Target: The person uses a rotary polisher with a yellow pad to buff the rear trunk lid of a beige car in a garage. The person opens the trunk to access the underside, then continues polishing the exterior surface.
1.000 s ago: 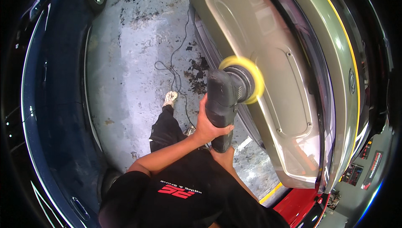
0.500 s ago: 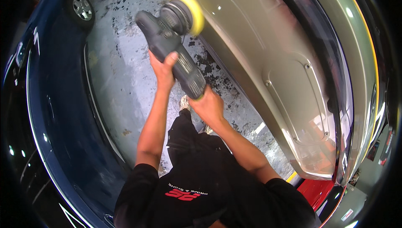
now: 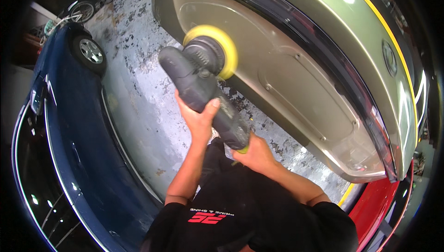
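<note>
A black car polisher (image 3: 196,83) is held in both of my hands, its head pointing up and away from me. My left hand (image 3: 196,119) grips the middle of the body from below, the thumb lying over the top. My right hand (image 3: 257,154) is wrapped round the rear end of the tool. The round yellow pad (image 3: 230,51) looks smeared and faces the gold-coloured car panel (image 3: 300,99). In the picture the pad overlaps the panel's left part; whether they touch I cannot tell.
A dark blue car (image 3: 88,145) stands along the left, with its wheel (image 3: 90,51) farther off. Worn grey floor (image 3: 138,81) lies between the vehicles. A bicycle (image 3: 82,12) is at the far left. Red bodywork (image 3: 374,201) shows at the lower right.
The whole view has shifted, and more of the gold panel shows. The polisher sits lower and further right in the picture, its pad now overlapping the panel more. Both hands keep their grip.
</note>
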`<state>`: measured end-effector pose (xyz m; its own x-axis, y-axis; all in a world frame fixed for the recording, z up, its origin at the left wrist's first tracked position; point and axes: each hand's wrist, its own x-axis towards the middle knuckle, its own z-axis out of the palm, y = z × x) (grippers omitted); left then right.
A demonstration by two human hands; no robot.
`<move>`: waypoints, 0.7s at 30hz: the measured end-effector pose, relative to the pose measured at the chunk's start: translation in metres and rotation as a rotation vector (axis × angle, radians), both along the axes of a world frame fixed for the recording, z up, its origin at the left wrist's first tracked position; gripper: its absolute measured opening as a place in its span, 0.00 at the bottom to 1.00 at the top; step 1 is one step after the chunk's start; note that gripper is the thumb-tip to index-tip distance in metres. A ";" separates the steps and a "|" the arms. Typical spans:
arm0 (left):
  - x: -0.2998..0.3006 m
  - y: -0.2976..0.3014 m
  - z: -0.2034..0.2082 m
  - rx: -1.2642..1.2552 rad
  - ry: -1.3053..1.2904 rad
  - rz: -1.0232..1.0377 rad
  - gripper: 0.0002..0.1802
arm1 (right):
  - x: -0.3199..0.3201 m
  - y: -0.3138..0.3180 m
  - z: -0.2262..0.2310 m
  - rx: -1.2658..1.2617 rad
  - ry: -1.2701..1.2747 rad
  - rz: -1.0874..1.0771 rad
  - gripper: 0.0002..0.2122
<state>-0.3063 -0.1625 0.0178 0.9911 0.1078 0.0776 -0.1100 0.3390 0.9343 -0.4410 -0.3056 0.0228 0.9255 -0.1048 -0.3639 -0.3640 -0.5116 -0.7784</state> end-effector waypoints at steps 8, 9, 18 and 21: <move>-0.024 -0.067 0.062 0.024 -0.120 -0.114 0.56 | -0.040 -0.050 0.069 0.115 -0.089 -0.098 0.24; -0.029 -0.072 0.070 0.004 -0.108 -0.126 0.56 | -0.047 -0.053 0.069 0.124 -0.087 -0.104 0.24; -0.048 -0.091 0.084 -0.064 -0.152 -0.177 0.49 | -0.066 -0.074 0.092 0.244 -0.037 -0.077 0.27; -0.057 -0.095 0.085 -0.076 -0.147 -0.185 0.49 | -0.077 -0.077 0.090 0.274 -0.048 -0.094 0.29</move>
<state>-0.3629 -0.2577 0.1029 0.9733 -0.0631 0.2207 -0.1723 0.4344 0.8841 -0.5176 -0.3826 0.1132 0.9331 -0.0944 -0.3469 -0.3595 -0.2461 -0.9001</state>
